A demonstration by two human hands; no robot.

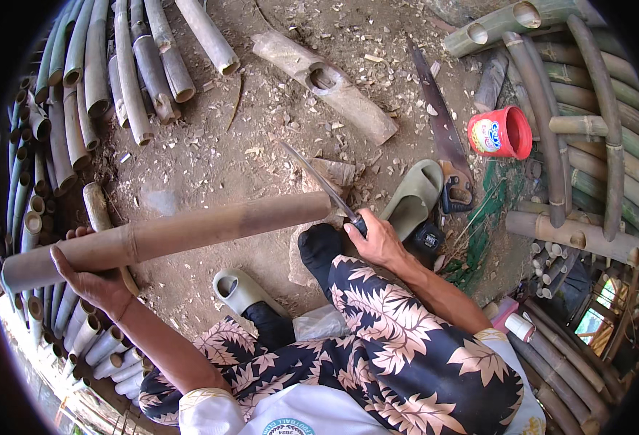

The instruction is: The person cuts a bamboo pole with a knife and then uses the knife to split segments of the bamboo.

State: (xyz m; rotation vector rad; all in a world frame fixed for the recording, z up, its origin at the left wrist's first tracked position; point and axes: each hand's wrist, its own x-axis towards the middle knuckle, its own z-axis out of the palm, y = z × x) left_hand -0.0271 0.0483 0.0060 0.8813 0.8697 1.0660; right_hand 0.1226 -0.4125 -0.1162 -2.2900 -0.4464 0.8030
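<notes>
A thick brown bamboo pole (pixel 182 233) lies across in front of me, its left end lower than its right. My left hand (pixel 91 279) grips it near the left end, thumb on the near side and fingertips showing beyond. In my right hand (pixel 377 238) is a knife (pixel 321 180) with a dark handle, its long narrow blade pointing up and to the left. The blade passes just beyond the pole's right end; whether they touch I cannot tell. Under that end sits a wooden block (pixel 327 177), partly hidden by the pole and the knife.
Bamboo poles (pixel 95 65) are stacked along the left. A handsaw (pixel 443 116), a red bucket (pixel 515 134) and a notched log (pixel 356 109) lie ahead on the chip-strewn ground. Green sandals (pixel 417 192) and a black tape measure (pixel 428 238) are near my feet. A bamboo frame (pixel 555 130) stands right.
</notes>
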